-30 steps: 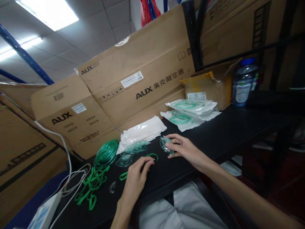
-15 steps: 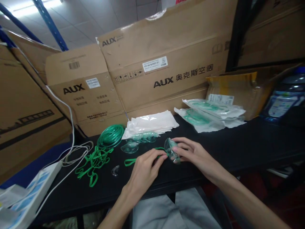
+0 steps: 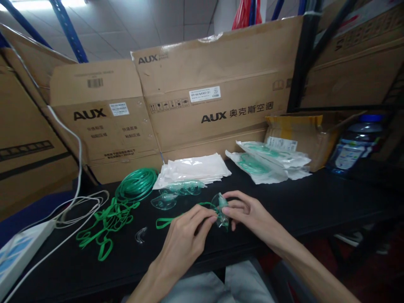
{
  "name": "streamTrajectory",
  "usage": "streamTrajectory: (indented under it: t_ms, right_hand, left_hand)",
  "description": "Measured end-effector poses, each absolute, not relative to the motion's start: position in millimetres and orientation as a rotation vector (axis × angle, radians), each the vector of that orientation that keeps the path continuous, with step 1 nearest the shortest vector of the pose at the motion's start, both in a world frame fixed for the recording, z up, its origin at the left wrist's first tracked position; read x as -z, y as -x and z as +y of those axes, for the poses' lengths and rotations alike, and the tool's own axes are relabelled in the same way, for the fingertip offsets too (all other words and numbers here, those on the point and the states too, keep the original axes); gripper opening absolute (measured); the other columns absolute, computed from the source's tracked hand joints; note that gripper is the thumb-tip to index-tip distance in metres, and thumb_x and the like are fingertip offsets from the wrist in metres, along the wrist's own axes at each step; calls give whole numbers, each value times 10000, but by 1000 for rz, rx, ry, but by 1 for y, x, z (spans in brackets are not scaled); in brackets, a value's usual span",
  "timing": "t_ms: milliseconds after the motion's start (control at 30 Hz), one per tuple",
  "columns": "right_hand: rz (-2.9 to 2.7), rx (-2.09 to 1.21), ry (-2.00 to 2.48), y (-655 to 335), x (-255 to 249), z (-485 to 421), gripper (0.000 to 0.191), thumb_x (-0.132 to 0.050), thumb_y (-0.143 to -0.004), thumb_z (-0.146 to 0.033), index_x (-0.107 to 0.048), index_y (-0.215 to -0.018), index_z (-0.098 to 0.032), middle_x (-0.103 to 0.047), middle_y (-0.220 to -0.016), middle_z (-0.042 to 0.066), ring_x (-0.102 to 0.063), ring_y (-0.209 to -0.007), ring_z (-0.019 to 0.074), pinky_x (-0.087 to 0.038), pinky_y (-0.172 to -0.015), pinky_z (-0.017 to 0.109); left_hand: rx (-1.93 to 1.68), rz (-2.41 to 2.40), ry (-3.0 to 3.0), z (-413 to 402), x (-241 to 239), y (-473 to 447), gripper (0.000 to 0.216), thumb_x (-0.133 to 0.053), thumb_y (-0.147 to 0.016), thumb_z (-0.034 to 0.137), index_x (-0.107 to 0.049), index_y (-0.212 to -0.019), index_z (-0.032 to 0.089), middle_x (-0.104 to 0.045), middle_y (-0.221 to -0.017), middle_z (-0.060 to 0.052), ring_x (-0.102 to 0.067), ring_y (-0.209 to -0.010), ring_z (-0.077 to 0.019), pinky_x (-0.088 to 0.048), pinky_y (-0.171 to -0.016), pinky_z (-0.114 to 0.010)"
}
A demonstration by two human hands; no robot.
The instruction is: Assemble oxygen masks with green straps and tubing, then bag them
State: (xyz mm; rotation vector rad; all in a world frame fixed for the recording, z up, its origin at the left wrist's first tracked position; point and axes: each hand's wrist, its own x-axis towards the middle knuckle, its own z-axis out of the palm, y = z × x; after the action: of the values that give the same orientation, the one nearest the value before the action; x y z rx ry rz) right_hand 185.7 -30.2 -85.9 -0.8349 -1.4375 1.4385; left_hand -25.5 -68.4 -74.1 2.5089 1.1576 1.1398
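Note:
A clear green-tinted oxygen mask (image 3: 222, 212) is held in my right hand (image 3: 244, 209), the fingers closed around its body. My left hand (image 3: 193, 229) pinches at the mask's near left edge, where a green elastic strap (image 3: 164, 222) runs; the strap loops out on the table to the left, partly behind the hand. Exactly what lies between the left fingertips is hidden. Behind my hands several more clear masks (image 3: 164, 201) lie in a row. To the left, a small clear curved piece (image 3: 141, 235) rests beside a tangle of green elastic straps (image 3: 105, 225).
A coil of green tubing (image 3: 135, 185) lies at the back left, beside stacked white pouches (image 3: 192, 170). Filled pouches (image 3: 271, 160) and a blue-capped bottle (image 3: 353, 143) stand at the back right. A power strip (image 3: 27, 252) with white cables is at left. Cardboard boxes (image 3: 176, 126) wall the rear.
The camera view has shifted a little. Both hands stay at the mask, which has turned slightly, while the left fingers keep pinching at its edge.

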Motion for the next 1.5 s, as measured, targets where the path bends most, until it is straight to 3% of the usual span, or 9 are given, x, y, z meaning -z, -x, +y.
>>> streamTrajectory:
  t_ms: [367,633,800,1233,1500]
  right_hand:
    - [-1504,-1507,757,-185,84,-29,499,-843,-775,-452,-631,-1156,-209,-739,-1000,46,-683,-821,175,-550,-728,295]
    - [-1552,-1427,734,-185,95,-25,432,-818,-819,-401,-601,-1139,-211,-682,-886,1,-643,-723,141,-508,-618,250]
    - [-1551,-1359,779,-182,92,-29,417,-827,-811,-405,-592,-1098,-215,-650,-860,-11,-606,-694,125,-479,-582,230]
    - [-1579,-1426,757,-187,88,-34,383,-806,-860,-355,-604,-1160,-229,-672,-962,-14,-628,-839,112,-490,-752,219]
    - [-1640,-1270,855,-183,96,-34,430,-795,-854,-421,-601,-1182,-223,-662,-962,26,-625,-860,158,-508,-721,254]
  left_hand:
    - [-1203,1264,-2456,-67,74,28,173,-509,-1046,245,-678,-1009,226,-719,-964,-18,-696,-863,-151,-510,-796,-223]
    - [-1149,1250,-2498,-68,75,28,168,-509,-1047,259,-667,-1009,218,-701,-938,-18,-692,-800,-143,-525,-769,-221]
    - [-1121,1217,-2515,-70,76,29,169,-490,-1056,242,-658,-1048,227,-705,-987,-22,-693,-859,-149,-517,-827,-233]
    - [-1211,1213,-2633,-70,81,29,151,-487,-1057,209,-637,-1061,234,-728,-989,2,-724,-841,-139,-527,-760,-215]
    - [-1126,1238,-2734,-68,83,32,124,-515,-1044,192,-634,-1034,224,-728,-973,18,-720,-816,-156,-546,-721,-237]
